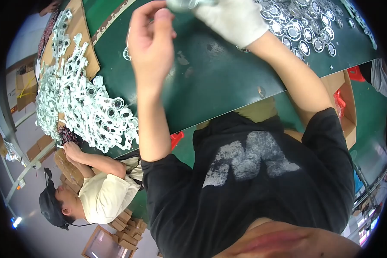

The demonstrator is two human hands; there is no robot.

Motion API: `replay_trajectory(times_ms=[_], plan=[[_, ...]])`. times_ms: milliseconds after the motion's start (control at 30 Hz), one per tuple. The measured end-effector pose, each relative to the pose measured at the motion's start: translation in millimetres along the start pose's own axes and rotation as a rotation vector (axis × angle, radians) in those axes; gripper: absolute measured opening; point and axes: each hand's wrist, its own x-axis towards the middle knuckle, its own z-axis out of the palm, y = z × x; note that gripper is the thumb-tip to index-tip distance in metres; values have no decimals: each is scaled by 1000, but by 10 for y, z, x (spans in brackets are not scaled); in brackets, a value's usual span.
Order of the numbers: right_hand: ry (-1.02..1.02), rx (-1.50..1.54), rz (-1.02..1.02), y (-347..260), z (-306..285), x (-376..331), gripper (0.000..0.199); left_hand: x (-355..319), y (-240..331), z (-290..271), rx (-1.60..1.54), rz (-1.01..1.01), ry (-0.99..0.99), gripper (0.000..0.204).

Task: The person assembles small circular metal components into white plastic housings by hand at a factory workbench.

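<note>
Pale-green, translucent plastic part (pixel 182 5) between the two hands, cut off by the upper edge of the view. Bare left hand (pixel 152 43): fingers curled, thumb bent inward, the part just beside the fingertips; contact cannot be told. Right hand in a white fabric glove (pixel 234 21): fingers extended to the part's right end; the cropping hides whether they grasp it. Beneath, a dark-green, smooth tabletop (pixel 219 88). A thin, silvery ring-shaped piece (pixel 126 53) is partly covered by the left wrist. To the right, beyond the right forearm, a heap of round, silvery discs with dark segments (pixel 305 26). To the left, a large pile of whitish-green plastic parts with round heads (pixel 84 96), partly over a flat sheet of brown cardboard (pixel 87 38). Lower left, a co-worker's bare hand (pixel 74 151) at the pile's near edge.
</note>
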Motion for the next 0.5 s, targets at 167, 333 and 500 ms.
replay_trajectory(times_ms=[167, 333, 500], plan=[[446, -116, -222, 360, -53, 215, 22, -256, -283, 526, 628, 266, -288, 31], [316, -73, -133, 193, -50, 107, 22, -444, -396, 693, 738, 436, -348, 45], [292, 146, -243, 281, 64, 64, 19, -422, -421, 604, 633, 400, -388, 24]])
